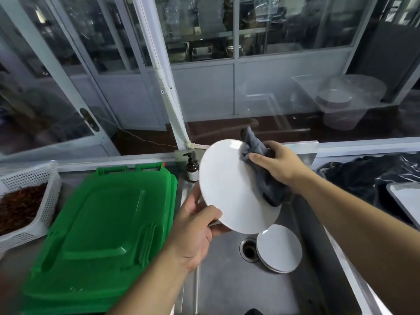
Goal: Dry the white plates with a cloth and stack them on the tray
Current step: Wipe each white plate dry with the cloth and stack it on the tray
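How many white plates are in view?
At least 3: one plate gripped by the left hand, and a stack of seemingly two in the sink. More could be hidden.

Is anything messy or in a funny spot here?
A bit. The white plates in the sink lie right beside the drain, their edge over its rim. A big green bin lid rests on the counter by the sink. Nothing looks spilled or broken.
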Demonstrator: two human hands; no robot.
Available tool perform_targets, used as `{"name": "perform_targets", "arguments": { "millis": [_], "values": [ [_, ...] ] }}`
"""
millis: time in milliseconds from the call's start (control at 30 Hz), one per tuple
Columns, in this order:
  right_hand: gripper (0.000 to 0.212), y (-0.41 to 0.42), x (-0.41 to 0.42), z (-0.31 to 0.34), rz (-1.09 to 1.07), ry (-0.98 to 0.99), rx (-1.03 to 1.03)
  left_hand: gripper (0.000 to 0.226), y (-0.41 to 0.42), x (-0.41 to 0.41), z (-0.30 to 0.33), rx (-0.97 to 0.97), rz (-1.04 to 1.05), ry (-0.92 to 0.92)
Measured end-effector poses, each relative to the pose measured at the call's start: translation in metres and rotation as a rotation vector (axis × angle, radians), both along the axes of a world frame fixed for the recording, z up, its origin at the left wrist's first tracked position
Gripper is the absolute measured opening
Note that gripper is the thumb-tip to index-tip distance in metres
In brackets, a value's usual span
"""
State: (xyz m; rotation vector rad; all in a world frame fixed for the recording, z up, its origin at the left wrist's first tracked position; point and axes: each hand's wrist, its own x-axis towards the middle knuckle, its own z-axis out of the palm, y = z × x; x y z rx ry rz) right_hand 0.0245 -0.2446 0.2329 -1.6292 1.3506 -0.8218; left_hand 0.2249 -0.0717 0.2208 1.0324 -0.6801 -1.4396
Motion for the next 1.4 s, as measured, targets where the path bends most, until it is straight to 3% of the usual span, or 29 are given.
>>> {"name": "perform_targets", "arguments": {
  "millis": [100,267,400,467,600,867,967,1067,1167,1267,1400],
  "values": [
    [0.022,-0.001,-0.016,0.005,0.078,-0.285,0.268,0.063,0.001,0.007,0.002,0.02,-0.055,-0.015],
    [0.022,0.01,-0.019,-0.004,0.066,-0.38,0.327,0.063,-0.003,0.006,0.008,0.105,-0.04,-0.059],
    [0.02,0.024,-0.014,-0.018,0.006,-0.405,0.316,0.025,-0.013,0.007,0.012,0.189,-0.024,-0.309],
    [0.026,0.03,-0.008,-0.022,-0.031,-0.427,0.313,0.035,-0.017,0.006,0.014,0.202,0.034,-0.448],
    [0.03,0.039,0.001,-0.023,-0.163,-0.526,0.311,0.055,-0.016,0.004,0.013,0.117,0.126,-0.518],
    [0.037,0.086,0.033,-0.06,-0.438,-0.849,0.597,0.03,-0.002,-0.049,-0.018,0.02,0.519,-0.53],
    [0.04,0.099,0.035,-0.073,-0.476,-0.971,0.639,0.017,0.001,-0.055,-0.027,-0.015,0.497,-0.636],
    [0.039,0.098,0.024,-0.072,-0.482,-0.959,0.619,0.029,-0.003,-0.041,-0.027,0.102,0.316,-0.458],
    [0.033,0.087,0.007,-0.062,-0.377,-0.815,0.539,0.03,-0.012,-0.013,-0.017,0.181,0.107,-0.255],
    [0.033,0.072,-0.011,-0.047,-0.261,-0.703,0.453,0.038,-0.021,0.013,0.002,0.17,-0.08,-0.263],
    [0.022,0.064,-0.013,-0.035,-0.208,-0.63,0.382,0.026,-0.032,0.019,0.015,0.167,0.025,-0.485]
  ]
}}
